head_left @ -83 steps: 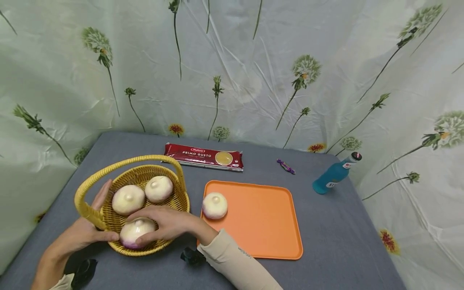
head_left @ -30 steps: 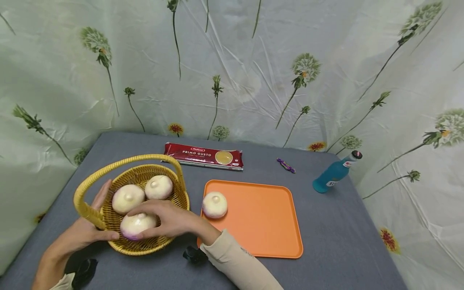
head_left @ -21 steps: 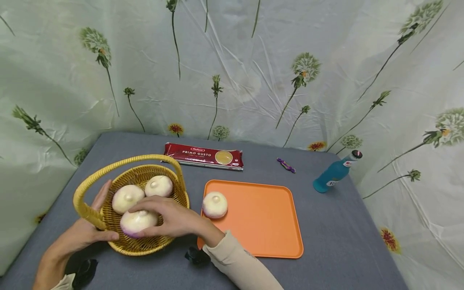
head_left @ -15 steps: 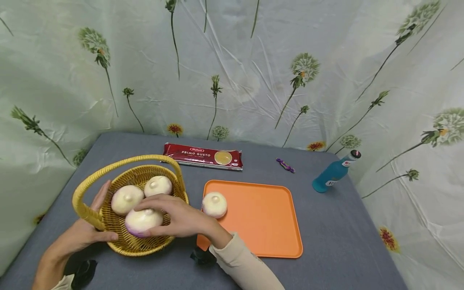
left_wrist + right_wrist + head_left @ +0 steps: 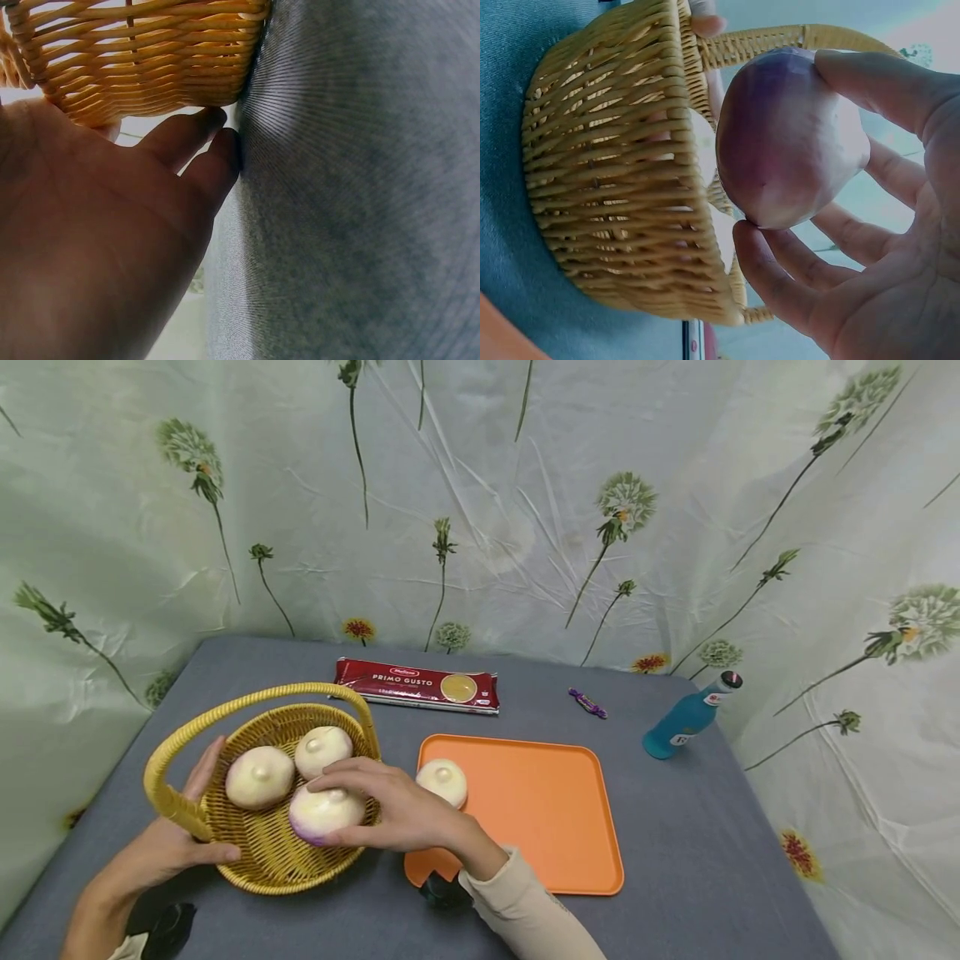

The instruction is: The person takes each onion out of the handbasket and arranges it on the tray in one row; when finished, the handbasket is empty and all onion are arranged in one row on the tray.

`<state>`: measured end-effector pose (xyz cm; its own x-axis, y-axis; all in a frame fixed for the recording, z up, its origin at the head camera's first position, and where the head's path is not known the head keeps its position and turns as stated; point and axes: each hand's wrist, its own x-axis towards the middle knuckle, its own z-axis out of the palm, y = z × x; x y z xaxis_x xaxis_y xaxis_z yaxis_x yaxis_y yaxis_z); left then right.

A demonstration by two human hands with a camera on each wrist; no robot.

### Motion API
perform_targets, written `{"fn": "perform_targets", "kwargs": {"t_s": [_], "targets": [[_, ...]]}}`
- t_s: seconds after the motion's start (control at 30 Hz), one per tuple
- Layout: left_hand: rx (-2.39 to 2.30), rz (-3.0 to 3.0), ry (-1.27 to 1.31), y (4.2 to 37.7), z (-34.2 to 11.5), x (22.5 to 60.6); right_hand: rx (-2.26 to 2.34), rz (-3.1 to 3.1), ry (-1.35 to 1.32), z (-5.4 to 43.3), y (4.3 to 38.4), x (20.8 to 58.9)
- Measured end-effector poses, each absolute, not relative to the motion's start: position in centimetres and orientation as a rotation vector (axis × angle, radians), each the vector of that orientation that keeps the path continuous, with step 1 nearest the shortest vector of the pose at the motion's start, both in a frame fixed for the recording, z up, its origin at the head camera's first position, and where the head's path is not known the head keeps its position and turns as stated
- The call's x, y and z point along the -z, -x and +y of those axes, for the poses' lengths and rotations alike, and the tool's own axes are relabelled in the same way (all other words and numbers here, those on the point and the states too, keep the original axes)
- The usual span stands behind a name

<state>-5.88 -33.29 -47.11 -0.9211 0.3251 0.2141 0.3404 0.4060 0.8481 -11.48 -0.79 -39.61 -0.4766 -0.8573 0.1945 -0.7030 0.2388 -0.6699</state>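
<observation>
My right hand (image 5: pixel 408 810) pinches a white and purple turnip (image 5: pixel 326 817) between thumb and fingers. In the right wrist view the held turnip (image 5: pixel 787 142) is above the rim of the yellow wicker basket (image 5: pixel 615 172). Two more turnips, a left one (image 5: pixel 260 777) and a right one (image 5: pixel 322 750), lie inside the basket. Against the basket's left side rests my left hand (image 5: pixel 168 847), its thumb at the front rim. The left wrist view shows its fingers (image 5: pixel 202 161) fairly straight, low beside the wicker.
An orange tray (image 5: pixel 547 818) lies right of the basket, with one turnip (image 5: pixel 444 781) at its left edge, partly behind my right hand. Behind are a red spaghetti packet (image 5: pixel 416 685) and a purple wrapped candy (image 5: pixel 588 703). A blue bottle (image 5: pixel 682 725) stands at the right.
My right hand has lifted the turnip from the basket's front part and carried it up and to the right, over the rim. My left hand has stayed at the basket's side.
</observation>
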Motion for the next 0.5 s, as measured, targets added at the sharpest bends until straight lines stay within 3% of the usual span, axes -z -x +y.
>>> {"fn": "perform_targets", "kwargs": {"t_s": [0.5], "targets": [[1.562,-2.618,0.621,5.9,-33.3,47.1,1.258,2.301,1.283,4.2,11.0,39.5]]}}
